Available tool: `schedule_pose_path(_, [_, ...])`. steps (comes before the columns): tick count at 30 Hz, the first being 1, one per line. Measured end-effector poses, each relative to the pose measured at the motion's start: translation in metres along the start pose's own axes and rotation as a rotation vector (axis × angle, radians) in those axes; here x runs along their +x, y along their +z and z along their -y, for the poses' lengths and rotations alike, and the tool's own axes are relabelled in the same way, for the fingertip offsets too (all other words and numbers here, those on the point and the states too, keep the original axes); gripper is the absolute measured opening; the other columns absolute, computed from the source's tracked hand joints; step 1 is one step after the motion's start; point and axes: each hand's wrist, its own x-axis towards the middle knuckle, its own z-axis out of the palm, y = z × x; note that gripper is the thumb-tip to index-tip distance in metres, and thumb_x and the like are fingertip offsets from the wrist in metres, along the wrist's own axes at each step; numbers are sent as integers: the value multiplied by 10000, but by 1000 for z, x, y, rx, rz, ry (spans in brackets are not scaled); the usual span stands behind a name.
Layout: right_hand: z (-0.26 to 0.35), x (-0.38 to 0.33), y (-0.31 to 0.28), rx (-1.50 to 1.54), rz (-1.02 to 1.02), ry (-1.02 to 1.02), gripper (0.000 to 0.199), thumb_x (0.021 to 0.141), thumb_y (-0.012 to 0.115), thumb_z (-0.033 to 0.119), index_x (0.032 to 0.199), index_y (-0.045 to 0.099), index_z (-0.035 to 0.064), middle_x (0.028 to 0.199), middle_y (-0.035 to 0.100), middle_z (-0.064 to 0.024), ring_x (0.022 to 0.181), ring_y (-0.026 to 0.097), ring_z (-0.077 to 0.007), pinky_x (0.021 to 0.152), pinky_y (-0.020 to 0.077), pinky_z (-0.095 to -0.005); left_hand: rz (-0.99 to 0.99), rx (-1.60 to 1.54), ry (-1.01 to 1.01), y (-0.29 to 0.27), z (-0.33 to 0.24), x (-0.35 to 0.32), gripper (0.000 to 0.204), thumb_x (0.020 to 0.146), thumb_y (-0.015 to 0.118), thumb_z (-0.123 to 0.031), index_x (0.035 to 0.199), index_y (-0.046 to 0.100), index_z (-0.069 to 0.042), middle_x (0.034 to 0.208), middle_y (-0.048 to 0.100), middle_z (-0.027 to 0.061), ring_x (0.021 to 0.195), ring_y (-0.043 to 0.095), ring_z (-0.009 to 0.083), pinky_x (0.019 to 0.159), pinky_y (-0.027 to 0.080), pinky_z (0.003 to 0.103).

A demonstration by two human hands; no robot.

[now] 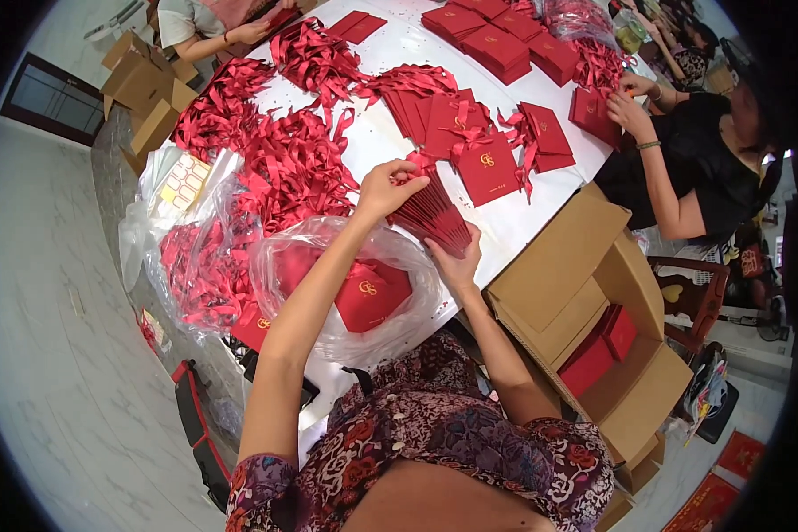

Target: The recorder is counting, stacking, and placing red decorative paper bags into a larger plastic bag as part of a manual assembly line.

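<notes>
Stack of red envelopes [434, 215] pinched between left hand [387, 188] above and right hand [457, 262] below, both grips closed on it

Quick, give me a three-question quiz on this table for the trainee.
1. True or false: both hands hold the stack of red cards.
2. What lies in the clear plastic bag by the left forearm? A) red cards B) scissors C) bottles
3. The open cardboard box on the right holds red ____.

Key:
1. True: the left hand grips the stack of red cards from above, and the right hand supports it from below.
2. A
3. cards
</notes>
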Motion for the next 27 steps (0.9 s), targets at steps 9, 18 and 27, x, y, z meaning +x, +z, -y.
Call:
schedule_pose_path(9, [3, -3, -2, -27, 34, -27, 642, 677, 867, 161, 1152, 466, 0, 998, 621, -128, 894, 630, -211, 792, 501, -305, 132, -385, -317, 0, 11, 18, 211, 761, 777, -171, 883, 732, -5, 789, 706, 57, 689, 644, 122, 664, 513, 248])
schedule_pose_path(18, [0, -4, 2, 31, 36, 6, 650, 688, 865, 166, 1156, 444, 4, 1005, 618, -131, 894, 641, -189, 784, 519, -295, -280, 585, 70, -30, 39, 2, 148, 747, 739, -262, 818, 738, -131, 788, 669, 160, 725, 618, 345, 707, 501, 448])
schedule_pose_path(27, [0, -3, 0, 28, 11, -6, 645, 685, 866, 174, 1144, 446, 5, 988, 616, -133, 896, 642, -202, 789, 516, -303, 24, 493, 126, -27, -20, -44, 310, 671, 811, -345, 723, 683, -68, 721, 688, 87, 671, 665, 256, 646, 491, 392])
